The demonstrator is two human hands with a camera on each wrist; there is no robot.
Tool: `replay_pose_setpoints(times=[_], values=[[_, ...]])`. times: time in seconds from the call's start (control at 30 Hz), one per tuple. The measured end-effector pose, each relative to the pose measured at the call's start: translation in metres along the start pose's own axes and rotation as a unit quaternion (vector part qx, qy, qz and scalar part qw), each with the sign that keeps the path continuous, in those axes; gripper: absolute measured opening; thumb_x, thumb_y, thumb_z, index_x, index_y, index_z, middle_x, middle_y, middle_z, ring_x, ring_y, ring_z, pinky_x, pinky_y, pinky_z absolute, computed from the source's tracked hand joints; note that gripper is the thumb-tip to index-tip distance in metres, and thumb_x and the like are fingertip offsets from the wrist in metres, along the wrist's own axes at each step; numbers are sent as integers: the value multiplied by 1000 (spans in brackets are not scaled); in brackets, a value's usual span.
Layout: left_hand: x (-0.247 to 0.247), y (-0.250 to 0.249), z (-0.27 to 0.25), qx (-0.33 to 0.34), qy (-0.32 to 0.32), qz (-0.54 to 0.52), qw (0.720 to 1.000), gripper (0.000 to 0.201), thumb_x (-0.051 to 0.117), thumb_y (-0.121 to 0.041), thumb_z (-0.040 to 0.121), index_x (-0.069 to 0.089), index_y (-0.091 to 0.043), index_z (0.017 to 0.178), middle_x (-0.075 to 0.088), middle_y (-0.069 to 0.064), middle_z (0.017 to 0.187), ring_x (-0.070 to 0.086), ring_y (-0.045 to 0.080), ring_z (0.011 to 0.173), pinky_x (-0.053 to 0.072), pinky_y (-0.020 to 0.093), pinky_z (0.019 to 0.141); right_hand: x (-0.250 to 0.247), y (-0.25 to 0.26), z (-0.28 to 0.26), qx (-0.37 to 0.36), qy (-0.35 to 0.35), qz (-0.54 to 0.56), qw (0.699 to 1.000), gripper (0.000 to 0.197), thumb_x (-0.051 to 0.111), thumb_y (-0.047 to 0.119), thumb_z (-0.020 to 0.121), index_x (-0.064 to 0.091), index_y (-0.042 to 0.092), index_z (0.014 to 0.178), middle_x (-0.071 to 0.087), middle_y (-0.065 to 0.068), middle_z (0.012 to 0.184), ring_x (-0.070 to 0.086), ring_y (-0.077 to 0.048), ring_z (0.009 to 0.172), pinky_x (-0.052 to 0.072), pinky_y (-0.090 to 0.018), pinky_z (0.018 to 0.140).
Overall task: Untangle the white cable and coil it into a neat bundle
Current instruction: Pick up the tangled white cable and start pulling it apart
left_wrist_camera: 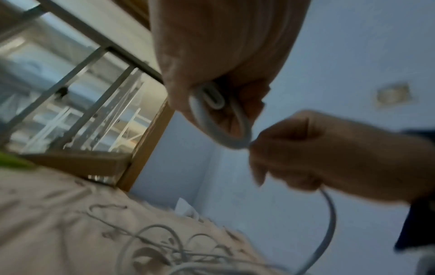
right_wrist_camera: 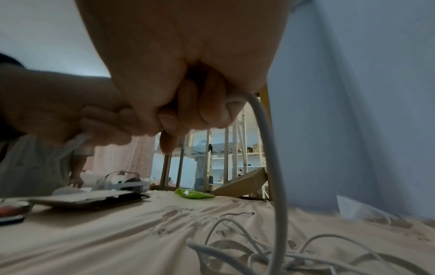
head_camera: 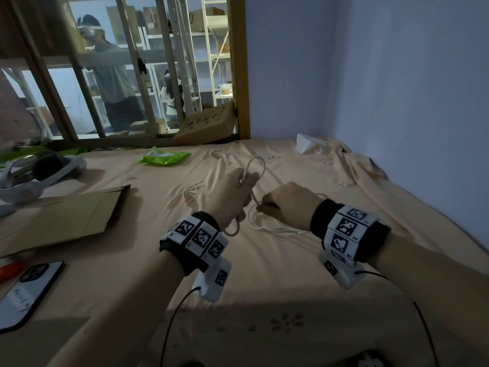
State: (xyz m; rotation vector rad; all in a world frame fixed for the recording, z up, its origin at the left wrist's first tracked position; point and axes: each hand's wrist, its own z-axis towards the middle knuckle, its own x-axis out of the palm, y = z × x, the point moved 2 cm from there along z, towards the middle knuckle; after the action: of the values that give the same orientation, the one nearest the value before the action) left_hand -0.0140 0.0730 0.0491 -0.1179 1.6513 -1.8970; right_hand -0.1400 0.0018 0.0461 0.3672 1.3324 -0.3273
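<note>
Both hands grip the white cable (head_camera: 256, 165) above the bed (head_camera: 291, 274): left hand (head_camera: 235, 193) clasps the finished loops, right hand (head_camera: 287, 203) pinches slack, so feed equal loops, shaking tangles free

Dim room lit from the window (head_camera: 127, 75); left wrist view blurred, edges warped.

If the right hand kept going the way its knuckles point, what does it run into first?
Most likely the left hand, close ahead of the right hand and gripping loops of the thin white cable; depth between them is unclear.
</note>
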Motion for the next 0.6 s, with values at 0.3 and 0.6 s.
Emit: replay_pose_setpoints(times=[0.3,0.6], values=[[-7,18,9,61,-3,320,945,39,29,-43,102,52,-14,89,63,10,86,57,32,79,35,37,65,4,21,-13,-142,-77,-109,981,29,40,38,98,63,20,104,59,-1,106,59,-24,88,35,-29,61],[6,39,10,-18,133,123,983,84,11,-88,75,52,-15,71,46,-3,56,41,15,57,38,40,67,4,7,1,-137,-174,26,975,31,49,39,88,70,17,88,53,-11,112,51,-27,97,45,-39,85]])
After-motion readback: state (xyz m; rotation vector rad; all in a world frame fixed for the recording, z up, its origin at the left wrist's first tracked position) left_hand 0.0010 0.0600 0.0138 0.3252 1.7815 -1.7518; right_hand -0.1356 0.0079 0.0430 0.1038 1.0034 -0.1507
